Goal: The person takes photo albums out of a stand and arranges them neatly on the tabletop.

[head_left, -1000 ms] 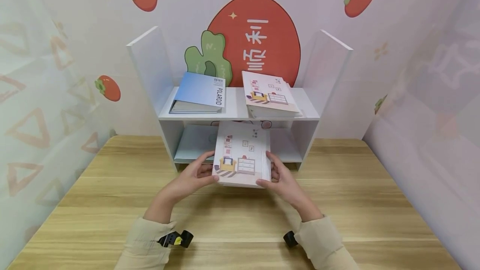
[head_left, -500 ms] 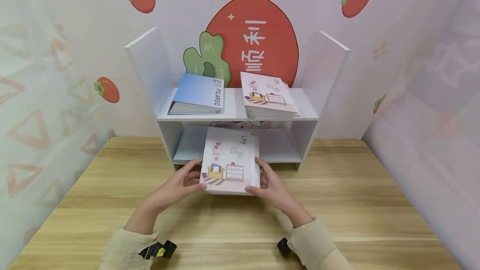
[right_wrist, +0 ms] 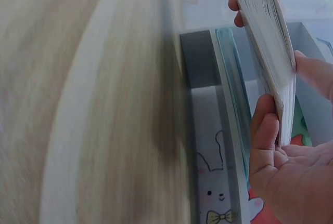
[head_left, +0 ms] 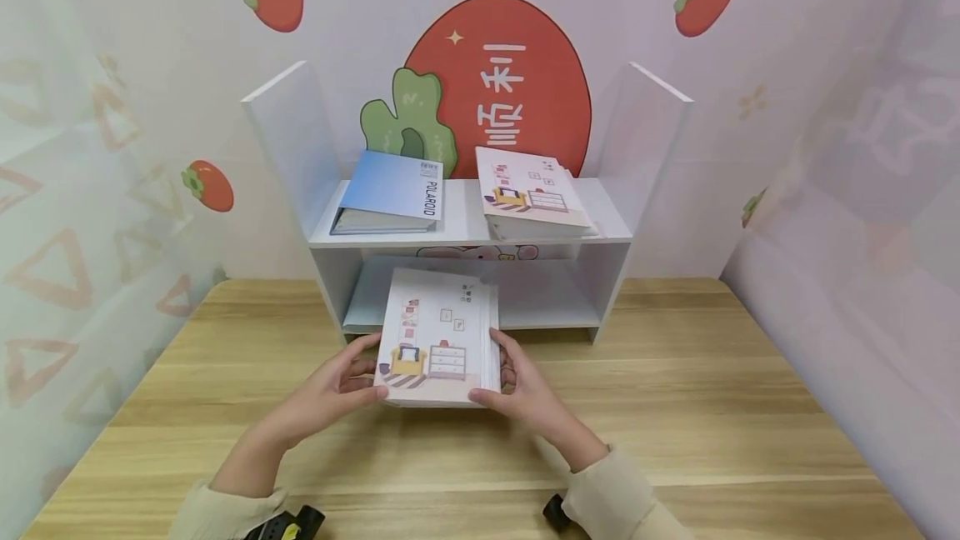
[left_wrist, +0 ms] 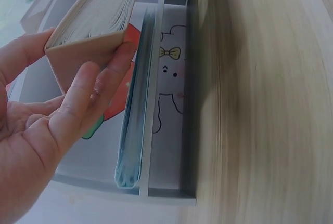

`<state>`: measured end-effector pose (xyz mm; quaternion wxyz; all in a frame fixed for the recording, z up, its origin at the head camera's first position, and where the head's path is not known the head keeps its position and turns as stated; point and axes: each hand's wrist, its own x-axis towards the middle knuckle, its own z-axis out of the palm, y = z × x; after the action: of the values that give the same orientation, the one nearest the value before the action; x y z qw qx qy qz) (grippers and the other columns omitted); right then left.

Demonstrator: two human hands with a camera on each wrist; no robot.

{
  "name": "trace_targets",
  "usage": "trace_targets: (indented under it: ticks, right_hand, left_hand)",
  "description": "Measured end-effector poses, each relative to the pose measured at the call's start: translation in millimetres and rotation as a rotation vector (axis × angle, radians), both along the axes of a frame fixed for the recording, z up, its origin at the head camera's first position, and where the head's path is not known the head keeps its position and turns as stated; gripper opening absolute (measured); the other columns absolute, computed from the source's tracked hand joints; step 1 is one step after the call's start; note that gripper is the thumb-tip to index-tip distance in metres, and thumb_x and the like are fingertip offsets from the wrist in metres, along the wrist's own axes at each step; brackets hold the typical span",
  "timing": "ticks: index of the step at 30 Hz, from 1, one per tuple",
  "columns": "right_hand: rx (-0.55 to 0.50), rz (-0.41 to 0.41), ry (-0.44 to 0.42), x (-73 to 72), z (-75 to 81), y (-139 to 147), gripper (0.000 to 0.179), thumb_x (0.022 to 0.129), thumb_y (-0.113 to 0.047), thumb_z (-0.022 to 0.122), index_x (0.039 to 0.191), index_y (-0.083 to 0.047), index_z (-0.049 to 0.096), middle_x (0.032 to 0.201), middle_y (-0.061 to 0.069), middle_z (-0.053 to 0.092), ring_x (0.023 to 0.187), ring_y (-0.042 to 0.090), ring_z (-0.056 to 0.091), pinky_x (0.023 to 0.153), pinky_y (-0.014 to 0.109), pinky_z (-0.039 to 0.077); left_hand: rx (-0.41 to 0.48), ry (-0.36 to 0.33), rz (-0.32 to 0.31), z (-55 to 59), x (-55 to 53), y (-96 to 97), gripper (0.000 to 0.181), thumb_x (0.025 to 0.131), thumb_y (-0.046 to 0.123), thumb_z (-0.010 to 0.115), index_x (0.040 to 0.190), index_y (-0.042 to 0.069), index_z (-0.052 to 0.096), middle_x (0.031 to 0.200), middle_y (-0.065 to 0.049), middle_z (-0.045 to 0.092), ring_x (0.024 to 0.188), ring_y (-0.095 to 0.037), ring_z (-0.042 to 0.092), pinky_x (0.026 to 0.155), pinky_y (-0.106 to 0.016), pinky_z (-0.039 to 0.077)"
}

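A thick album with a white cover, printed with a yellow armchair and a drawer chest, is held flat in front of the lower shelf. My left hand grips its left edge, thumb on the cover and fingers beneath. On the right edge, my right hand holds it the same way. The right wrist view shows the page block of the album between thumb and fingers. In the left wrist view the spine side of the album rests against the fingers. Its far end overlaps the lower shelf's front.
A white two-tier shelf stands at the table's back. On its upper board lie a blue POLAROID album and a similar white album. A pale blue album lies on the lower board at left. The wooden table spreads in front.
Both hands have drawn the white album toward the person and to the left, away from the lower shelf. The upper albums keep their places; the view has shifted slightly.
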<state>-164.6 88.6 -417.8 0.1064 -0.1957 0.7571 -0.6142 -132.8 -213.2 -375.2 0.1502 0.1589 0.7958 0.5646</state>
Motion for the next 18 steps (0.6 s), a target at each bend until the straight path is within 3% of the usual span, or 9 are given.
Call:
trace_targets:
  ticks: [5, 13, 15, 18]
  right_hand:
    - [0.005, -0.015, -0.005, 5.9, -0.5, -8, 0.094, 0.083, -0.004, 0.079, 0.156, 0.001, 0.019, 0.124, 0.021, 0.05, 0.098, 0.019, 0.062, 0.076, 0.019, 0.054]
    - [-0.024, 0.007, -0.032, 14.9, -1.2, -21, 0.094, 0.082, -0.003, 0.079, 0.156, 0.0, 0.019, 0.128, 0.023, 0.05, 0.097, 0.018, 0.062, 0.075, 0.019, 0.055]
    - [-0.023, 0.011, -0.031, 16.2, -2.0, -23, 0.094, 0.082, -0.003, 0.079, 0.156, 0.0, 0.019, 0.124, 0.021, 0.05, 0.094, 0.016, 0.062, 0.074, 0.019, 0.055]
    - [-0.023, 0.022, -0.027, 17.7, -2.9, -27, 0.094, 0.082, -0.003, 0.079, 0.156, -0.001, 0.02, 0.119, 0.02, 0.051, 0.091, 0.015, 0.061, 0.073, 0.018, 0.054]
  left_hand:
    - [-0.003, 0.025, -0.012, 2.6, 5.0, -7.4, 0.08, 0.096, 0.018, 0.066, 0.155, -0.002, 0.016, 0.144, -0.036, 0.043, 0.131, -0.047, 0.049, 0.095, -0.027, 0.053]
    - [0.028, -0.004, -0.041, 0.3, 16.3, -20.2, 0.081, 0.097, 0.014, 0.063, 0.156, -0.003, 0.011, 0.146, -0.04, 0.036, 0.131, -0.051, 0.046, 0.092, -0.026, 0.055]
    - [0.028, 0.004, -0.044, 0.7, 19.6, -24.0, 0.08, 0.098, 0.014, 0.063, 0.156, -0.004, 0.011, 0.146, -0.04, 0.036, 0.13, -0.045, 0.05, 0.092, -0.026, 0.055]
    - [0.025, 0.013, -0.041, 1.6, 23.8, -30.2, 0.079, 0.098, 0.014, 0.062, 0.156, -0.004, 0.012, 0.145, -0.04, 0.038, 0.125, -0.021, 0.058, 0.091, -0.025, 0.055]
